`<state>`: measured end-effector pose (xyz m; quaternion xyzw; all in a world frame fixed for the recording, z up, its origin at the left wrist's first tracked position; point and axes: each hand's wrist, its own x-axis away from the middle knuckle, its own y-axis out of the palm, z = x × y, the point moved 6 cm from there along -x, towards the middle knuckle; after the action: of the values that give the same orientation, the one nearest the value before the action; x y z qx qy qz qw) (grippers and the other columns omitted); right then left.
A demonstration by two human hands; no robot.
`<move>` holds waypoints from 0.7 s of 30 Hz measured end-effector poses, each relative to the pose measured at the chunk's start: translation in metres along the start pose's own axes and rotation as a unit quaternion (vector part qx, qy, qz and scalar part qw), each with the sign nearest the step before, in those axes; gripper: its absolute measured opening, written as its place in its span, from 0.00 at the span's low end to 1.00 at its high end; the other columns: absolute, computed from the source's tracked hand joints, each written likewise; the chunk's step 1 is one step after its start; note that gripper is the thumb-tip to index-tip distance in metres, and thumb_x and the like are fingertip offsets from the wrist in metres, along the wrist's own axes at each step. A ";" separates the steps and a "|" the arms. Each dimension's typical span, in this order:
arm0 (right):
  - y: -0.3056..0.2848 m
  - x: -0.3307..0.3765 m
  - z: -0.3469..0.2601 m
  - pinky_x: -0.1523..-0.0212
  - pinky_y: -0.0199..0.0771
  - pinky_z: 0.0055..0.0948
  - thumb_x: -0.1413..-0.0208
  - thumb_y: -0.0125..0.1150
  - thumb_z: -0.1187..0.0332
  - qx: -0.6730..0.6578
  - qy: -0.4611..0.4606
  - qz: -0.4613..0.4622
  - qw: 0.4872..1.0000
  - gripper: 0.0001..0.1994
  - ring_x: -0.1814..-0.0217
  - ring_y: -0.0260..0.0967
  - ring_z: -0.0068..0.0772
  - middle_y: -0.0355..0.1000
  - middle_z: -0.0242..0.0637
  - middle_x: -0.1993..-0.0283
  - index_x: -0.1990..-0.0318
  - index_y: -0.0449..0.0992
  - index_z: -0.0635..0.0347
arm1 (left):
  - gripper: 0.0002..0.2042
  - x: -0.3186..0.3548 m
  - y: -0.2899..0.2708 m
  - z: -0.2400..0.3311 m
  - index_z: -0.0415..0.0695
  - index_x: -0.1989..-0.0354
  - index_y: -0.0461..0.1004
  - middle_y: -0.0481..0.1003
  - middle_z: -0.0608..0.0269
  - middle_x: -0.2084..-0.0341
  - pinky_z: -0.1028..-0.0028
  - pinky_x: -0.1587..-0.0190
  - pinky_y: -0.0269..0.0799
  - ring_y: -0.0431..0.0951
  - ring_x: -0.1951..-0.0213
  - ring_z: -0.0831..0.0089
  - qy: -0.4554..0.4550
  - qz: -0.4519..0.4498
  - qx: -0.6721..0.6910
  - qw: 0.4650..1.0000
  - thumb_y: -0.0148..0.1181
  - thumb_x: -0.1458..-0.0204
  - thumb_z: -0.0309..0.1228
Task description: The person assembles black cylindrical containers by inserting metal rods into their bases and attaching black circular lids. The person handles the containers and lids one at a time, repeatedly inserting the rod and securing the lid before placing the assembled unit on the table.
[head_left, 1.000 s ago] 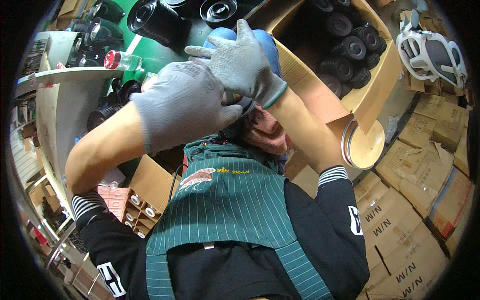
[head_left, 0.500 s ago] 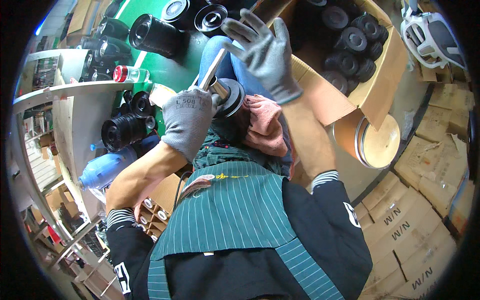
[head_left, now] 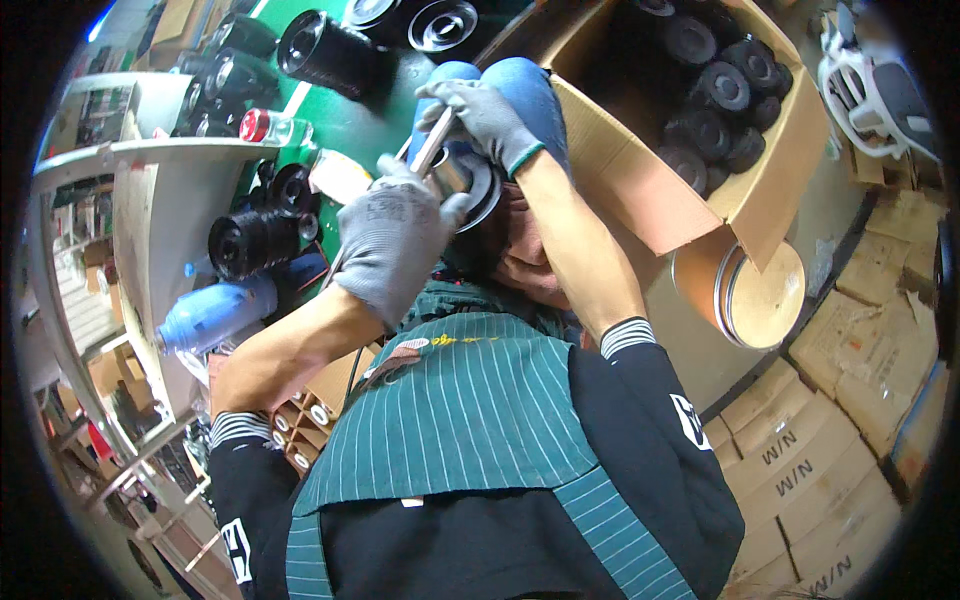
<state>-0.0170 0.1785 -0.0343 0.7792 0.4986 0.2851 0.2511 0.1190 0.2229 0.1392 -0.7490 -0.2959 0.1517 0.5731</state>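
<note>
My left hand (head_left: 392,230), in a grey glove, is closed around the near side of a black round part (head_left: 486,205) above my lap. A metal cylinder (head_left: 450,178) stands up from this part. A flat, pale metal bar (head_left: 432,143) slants across beside the cylinder, its lower end hidden by my left glove. My right hand (head_left: 485,115), also gloved, has its fingers closed on the bar's upper end. A pink cloth (head_left: 525,250) lies on my lap under my right forearm, partly covered by it.
An open cardboard box (head_left: 625,185) of black round parts is at the right, above a round drum (head_left: 765,295). More black parts (head_left: 330,55) sit on the green surface (head_left: 375,125). At the left are a jar with a red lid (head_left: 275,128) and a blue bottle (head_left: 220,312).
My right hand has come down and left from an open, raised pose and closed on the bar's upper end. My left hand stays at the round part, slightly shifted.
</note>
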 end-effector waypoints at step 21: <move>0.000 0.039 0.004 0.45 0.86 0.34 0.23 0.53 0.63 -0.068 0.025 -0.026 0.997 0.19 0.51 0.84 0.36 0.80 0.35 0.59 0.35 0.74 0.67 | 0.29 -0.001 0.033 -0.028 0.39 0.59 0.72 0.78 0.45 0.80 0.50 0.65 0.75 0.84 0.72 0.46 0.072 0.018 0.161 0.984 0.59 0.35 0.60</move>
<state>-0.0009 0.2137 -0.0301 0.7398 0.5041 0.3311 0.2981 0.1427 0.1950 0.1156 -0.6609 -0.2116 0.1537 0.7034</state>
